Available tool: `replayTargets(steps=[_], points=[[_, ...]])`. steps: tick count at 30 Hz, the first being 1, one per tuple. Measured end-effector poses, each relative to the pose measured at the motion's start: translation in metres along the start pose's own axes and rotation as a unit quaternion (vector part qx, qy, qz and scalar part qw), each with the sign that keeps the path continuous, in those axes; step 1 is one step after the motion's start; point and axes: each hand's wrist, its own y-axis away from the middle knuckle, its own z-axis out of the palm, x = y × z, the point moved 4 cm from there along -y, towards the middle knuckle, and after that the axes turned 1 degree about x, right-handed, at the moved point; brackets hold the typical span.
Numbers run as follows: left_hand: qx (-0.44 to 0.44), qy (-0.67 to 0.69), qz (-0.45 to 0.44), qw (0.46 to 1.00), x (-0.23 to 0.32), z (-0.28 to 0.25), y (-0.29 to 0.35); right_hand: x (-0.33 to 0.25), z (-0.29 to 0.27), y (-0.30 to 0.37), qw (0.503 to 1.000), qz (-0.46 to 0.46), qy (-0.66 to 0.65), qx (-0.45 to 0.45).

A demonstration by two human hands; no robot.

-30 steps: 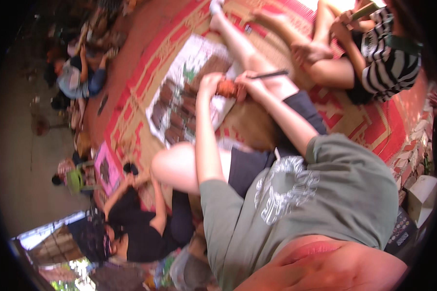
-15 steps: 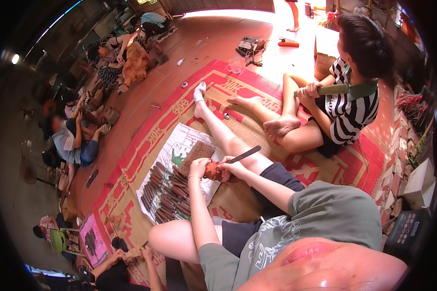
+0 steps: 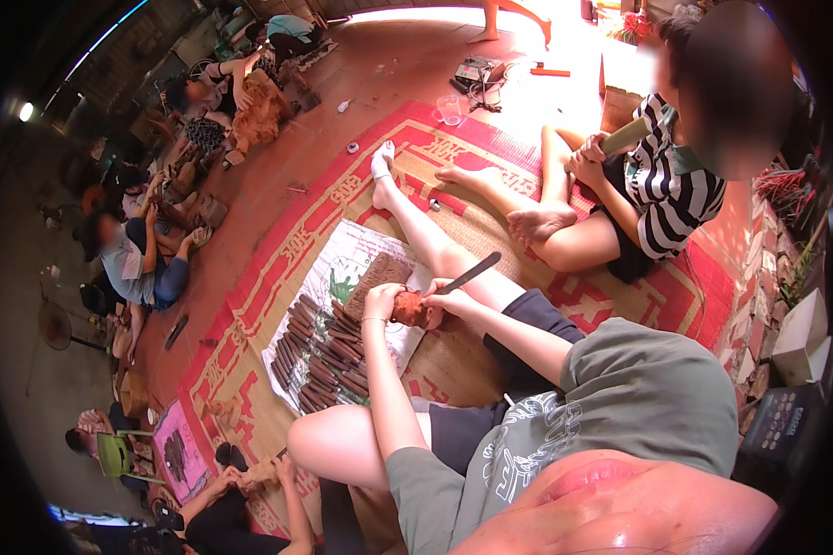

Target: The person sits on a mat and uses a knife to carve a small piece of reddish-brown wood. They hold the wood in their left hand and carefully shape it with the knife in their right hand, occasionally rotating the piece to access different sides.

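Note:
My left hand (image 3: pixel 382 302) is closed around a reddish-brown wood carving (image 3: pixel 409 309), holding it over my lap. My right hand (image 3: pixel 446 298) grips a slim dark carving tool (image 3: pixel 477 267); its long flat end sticks up and to the right, and its working tip is hidden at the carving. Both hands meet at the piece. Just beyond my left hand, a brown carved block (image 3: pixel 376 278) lies on a white printed cloth (image 3: pixel 359 242). Several dark brown sticks, seemingly tool handles (image 3: pixel 319 356), lie in rows on that cloth.
A patterned red and tan mat (image 3: pixel 329 208) lies under me. To the right sits a person in a striped shirt (image 3: pixel 662 217), gripping a green cylinder (image 3: pixel 626 136). Other people sit along the left. A clear cup (image 3: pixel 449 110) and a corded device (image 3: pixel 479 71) stand beyond the mat.
My hands stay on the carving, with the tool's raised end now tilted slightly more upward. The neighbour's green cylinder has tipped more upright. Legs at the back doorway have moved left.

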Motion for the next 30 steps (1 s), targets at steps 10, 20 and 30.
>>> replayTargets(steps=[10,20,30], points=[[0.025,-0.017,-0.002,1.0,-0.006,-0.006,0.003,0.001,0.001,0.003,0.998,0.037,-0.049,-0.001],[0.192,0.01,-0.035,0.981,-0.028,-0.025,0.022,-0.033,0.011,-0.006,0.996,0.05,0.033,-0.067],[0.504,0.313,-0.019,0.805,-0.006,0.054,0.098,-0.029,0.032,-0.001,0.982,0.078,-0.023,-0.169]])
